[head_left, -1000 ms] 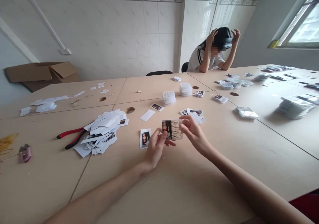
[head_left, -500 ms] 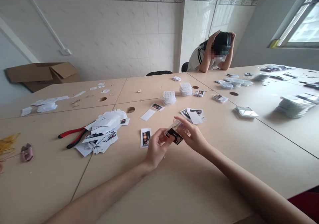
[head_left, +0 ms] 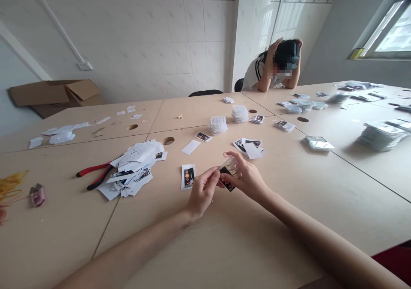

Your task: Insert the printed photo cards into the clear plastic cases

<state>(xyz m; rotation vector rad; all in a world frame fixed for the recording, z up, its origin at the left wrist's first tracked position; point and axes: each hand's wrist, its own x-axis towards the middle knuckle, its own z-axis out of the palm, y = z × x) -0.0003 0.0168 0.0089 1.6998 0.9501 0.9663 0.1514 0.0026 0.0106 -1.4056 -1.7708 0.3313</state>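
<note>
My left hand (head_left: 201, 192) and my right hand (head_left: 245, 177) meet above the wooden table (head_left: 263, 220), both pinching a small clear plastic packet with a dark printed card (head_left: 228, 171) in it. The packet is tilted, its dark end toward my left fingers. Just left of my hands a printed card (head_left: 188, 176) lies flat on the table. Beyond my right hand sits a small heap of printed cards (head_left: 249, 146).
A pile of white paper slips (head_left: 133, 169) partly covers red-handled pliers (head_left: 93, 174) at the left. Stacks of clear packets (head_left: 217, 125) stand farther back, more stacks (head_left: 379, 135) at the right. A seated person (head_left: 272, 68) holds their head at the far side. Flattened cardboard (head_left: 53, 94) leans at the wall.
The packet went from held up facing me to tilted and lower between my fingers. My hands came closer together and sank a little toward the table.
</note>
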